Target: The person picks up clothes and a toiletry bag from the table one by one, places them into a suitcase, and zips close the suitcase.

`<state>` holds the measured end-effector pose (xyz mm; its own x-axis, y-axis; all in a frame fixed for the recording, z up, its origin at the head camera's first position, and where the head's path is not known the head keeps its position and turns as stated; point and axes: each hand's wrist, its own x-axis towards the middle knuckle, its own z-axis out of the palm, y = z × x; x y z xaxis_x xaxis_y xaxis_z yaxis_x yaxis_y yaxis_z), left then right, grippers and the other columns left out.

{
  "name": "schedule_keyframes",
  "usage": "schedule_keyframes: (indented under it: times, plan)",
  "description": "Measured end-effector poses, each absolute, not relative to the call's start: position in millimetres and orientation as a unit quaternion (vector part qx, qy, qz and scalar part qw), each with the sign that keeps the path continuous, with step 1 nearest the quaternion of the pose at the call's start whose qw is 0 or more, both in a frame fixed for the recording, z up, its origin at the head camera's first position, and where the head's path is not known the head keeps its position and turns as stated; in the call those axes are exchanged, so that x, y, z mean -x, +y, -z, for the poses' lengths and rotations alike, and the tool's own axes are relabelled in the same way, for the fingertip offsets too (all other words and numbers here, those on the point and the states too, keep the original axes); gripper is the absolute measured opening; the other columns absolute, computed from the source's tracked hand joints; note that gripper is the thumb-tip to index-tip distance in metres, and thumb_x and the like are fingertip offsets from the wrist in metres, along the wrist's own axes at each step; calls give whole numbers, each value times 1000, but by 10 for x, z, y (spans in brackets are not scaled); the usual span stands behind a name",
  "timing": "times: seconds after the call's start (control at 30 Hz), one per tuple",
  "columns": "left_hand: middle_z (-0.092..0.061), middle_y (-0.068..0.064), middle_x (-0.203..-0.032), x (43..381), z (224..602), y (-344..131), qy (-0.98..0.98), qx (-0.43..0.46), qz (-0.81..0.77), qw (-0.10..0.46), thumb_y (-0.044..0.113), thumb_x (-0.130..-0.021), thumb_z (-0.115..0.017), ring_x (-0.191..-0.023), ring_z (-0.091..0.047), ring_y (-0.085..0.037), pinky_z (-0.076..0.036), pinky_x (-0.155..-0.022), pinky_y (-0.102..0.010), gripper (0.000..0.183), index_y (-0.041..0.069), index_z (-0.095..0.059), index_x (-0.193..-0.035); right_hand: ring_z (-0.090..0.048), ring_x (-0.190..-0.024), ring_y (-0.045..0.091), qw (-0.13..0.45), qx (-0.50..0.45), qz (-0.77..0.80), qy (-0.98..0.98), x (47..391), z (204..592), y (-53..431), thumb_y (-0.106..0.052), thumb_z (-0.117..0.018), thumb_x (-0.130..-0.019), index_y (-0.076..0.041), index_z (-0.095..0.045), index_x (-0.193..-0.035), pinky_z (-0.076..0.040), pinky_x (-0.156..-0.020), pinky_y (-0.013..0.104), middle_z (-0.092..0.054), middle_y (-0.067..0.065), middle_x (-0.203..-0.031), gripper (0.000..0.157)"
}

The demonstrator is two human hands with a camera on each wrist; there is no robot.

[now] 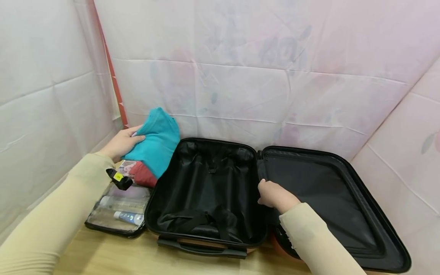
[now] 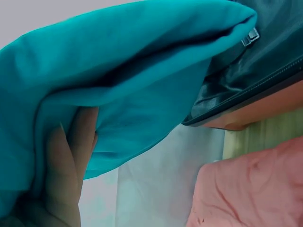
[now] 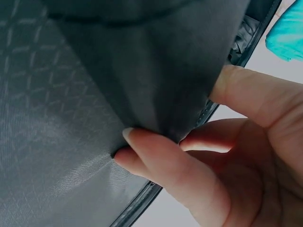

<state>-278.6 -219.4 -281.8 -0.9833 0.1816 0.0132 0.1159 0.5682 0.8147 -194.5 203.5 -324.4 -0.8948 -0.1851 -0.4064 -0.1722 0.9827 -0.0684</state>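
My left hand [image 1: 122, 143] grips a folded teal garment [image 1: 159, 139] by its left side, above the left end of the suitcase. In the left wrist view its fingers [image 2: 61, 165] press against the teal fabric [image 2: 142, 109]. An open black-lined suitcase [image 1: 209, 191] lies in front of me, its lid half [image 1: 319, 194] folded out to the right. At the hinge between the halves is my right hand [image 1: 276, 195]. Close up, that hand [image 3: 227, 156] pinches the dark lining [image 3: 156, 66] near its edge, with part of the thumb tip hidden.
Left of the suitcase, a clear black-edged pouch [image 1: 118, 208] contains a blue-and-white tube [image 1: 128, 217] and other items. A red cloth [image 1: 143, 175] sits at its far end. Patterned sheets [image 1: 240, 76] hang behind and at both sides. Wooden tabletop [image 1: 113, 256] shows in front.
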Motion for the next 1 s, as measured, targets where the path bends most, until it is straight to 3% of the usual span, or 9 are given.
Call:
schedule_keyframes:
  times: [0.27,0.4,0.57,0.83,1.0]
  plan:
    - [-27,-13,-134,2790,2819,-2145,881,-98,-462,34,31,-88,-43,-117,-28,-29,-29,-89,-47,52,22,-23,-135,-53,-73,25,210,92,13,973,1968,3226,2037,-13,-58,-79,17,-23,-124,-42,-64,35,-52,25,-99,64]
    - [-29,-12,-133,2796,2846,-2103,871,-99,-480,38,30,-88,-44,-111,-37,-26,-36,-84,-40,51,23,-24,-135,-52,-61,21,217,87,18,972,1959,3228,2035,-12,-58,-80,17,-22,-125,-41,-58,33,-55,20,-85,65]
    - [-31,-12,-132,2785,2874,-2060,871,-93,-480,42,30,-88,-44,-101,-45,-25,-43,-73,-32,51,23,-24,-134,-53,-65,23,217,88,20,972,1945,3229,2031,-13,-58,-79,17,-22,-125,-42,-61,34,-54,22,-91,65]
    - [-27,-11,-134,2779,2868,-2009,865,-99,-489,50,29,-88,-45,-113,-34,-26,-34,-86,-43,52,23,-24,-135,-51,-63,20,218,87,24,972,1958,3229,2036,-12,-59,-79,17,-22,-125,-41,-59,33,-53,23,-95,65]
    - [-28,-10,-134,2799,2877,-1973,868,-101,-484,46,29,-88,-45,-117,-30,-26,-32,-88,-44,51,23,-24,-134,-51,-52,20,217,86,30,972,1950,3212,2036,-11,-58,-79,17,-22,-125,-42,-52,31,-54,23,-90,65]
